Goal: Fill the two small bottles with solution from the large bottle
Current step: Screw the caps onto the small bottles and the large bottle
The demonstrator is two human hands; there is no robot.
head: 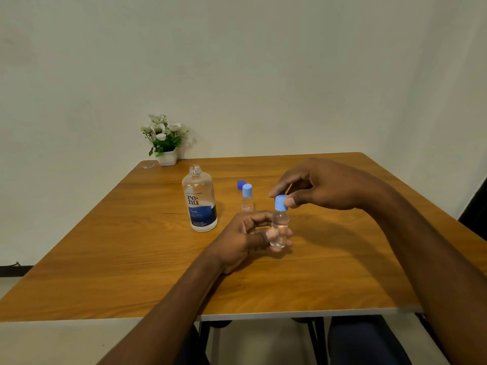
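Two hands (pixel 245 233) (pixel 321 185) grip one small bottle (pixel 280 230) and its cap (pixel 280 202) over wooden table (pixel 105 259); pale wall (pixel 237 61).

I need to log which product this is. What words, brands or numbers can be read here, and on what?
"re-nu": large lettering on the large bottle.
"fresh": on its blue label band, faint.
Small line above "re-nu" and fine print at the label's foot: too small to read.
Small label on the capped small bottle standing on the table: too blurred to read.
Small bottle held in both hands: no text visible.
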